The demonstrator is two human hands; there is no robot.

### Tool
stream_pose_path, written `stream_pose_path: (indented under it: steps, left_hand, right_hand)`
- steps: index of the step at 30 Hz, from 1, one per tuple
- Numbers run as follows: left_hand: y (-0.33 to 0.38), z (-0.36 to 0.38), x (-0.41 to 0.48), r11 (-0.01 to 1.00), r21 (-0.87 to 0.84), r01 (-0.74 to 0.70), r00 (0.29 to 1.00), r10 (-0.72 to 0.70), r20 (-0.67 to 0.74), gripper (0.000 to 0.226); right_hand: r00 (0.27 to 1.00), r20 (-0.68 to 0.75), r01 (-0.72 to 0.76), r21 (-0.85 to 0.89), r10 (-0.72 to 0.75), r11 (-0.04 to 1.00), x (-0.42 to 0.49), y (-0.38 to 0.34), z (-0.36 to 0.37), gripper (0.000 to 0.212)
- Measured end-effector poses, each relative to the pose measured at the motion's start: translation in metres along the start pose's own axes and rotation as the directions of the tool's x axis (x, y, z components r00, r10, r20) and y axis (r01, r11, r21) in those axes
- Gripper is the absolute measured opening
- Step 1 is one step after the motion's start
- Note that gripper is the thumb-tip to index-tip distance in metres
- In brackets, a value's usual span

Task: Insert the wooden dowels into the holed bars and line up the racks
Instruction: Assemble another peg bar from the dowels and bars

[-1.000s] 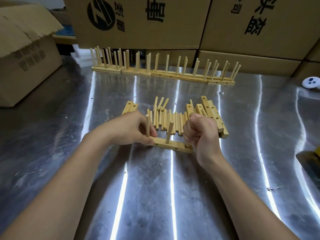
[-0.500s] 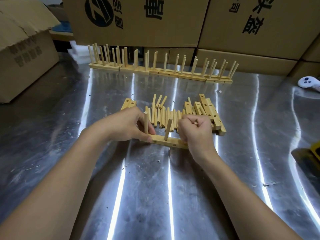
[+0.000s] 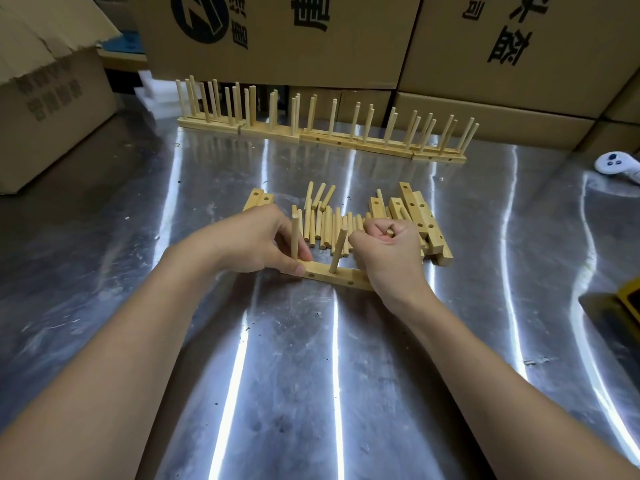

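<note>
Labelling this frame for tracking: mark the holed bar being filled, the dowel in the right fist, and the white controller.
holed bar (image 3: 329, 278): head view, front face between two holes.
gripped dowel (image 3: 390, 232): head view, its exposed top end.
white controller (image 3: 614, 163): head view, top face by the buttons.
</note>
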State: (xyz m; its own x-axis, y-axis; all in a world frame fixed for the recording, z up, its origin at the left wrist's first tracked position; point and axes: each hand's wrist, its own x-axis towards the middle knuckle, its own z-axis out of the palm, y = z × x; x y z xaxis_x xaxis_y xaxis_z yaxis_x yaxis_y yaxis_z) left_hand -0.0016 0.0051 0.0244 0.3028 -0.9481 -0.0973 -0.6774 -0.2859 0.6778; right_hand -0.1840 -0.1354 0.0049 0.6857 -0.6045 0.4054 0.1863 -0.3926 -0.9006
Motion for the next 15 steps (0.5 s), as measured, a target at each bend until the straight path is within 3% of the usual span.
stream_pose_path:
  steps: [3, 15]
  left_hand:
    - [0.0016, -0.0003, -0.0007, 1.000, 0.002, 0.004, 1.000, -0.004, 0.006, 0.012]
    - [0.0072, -0.0021, -0.0027, 0.999, 0.045, 0.014, 1.000, -0.014, -0.004, 0.011]
  right_hand:
    - [0.999, -0.004, 0.041, -0.024, -0.041, 0.999, -0.0056, 0.0017, 0.0015, 0.053]
    - [0.993, -0.064, -0.096, 0.079, 0.101, 0.992, -0.0039, -0.0017, 0.0023, 0.047]
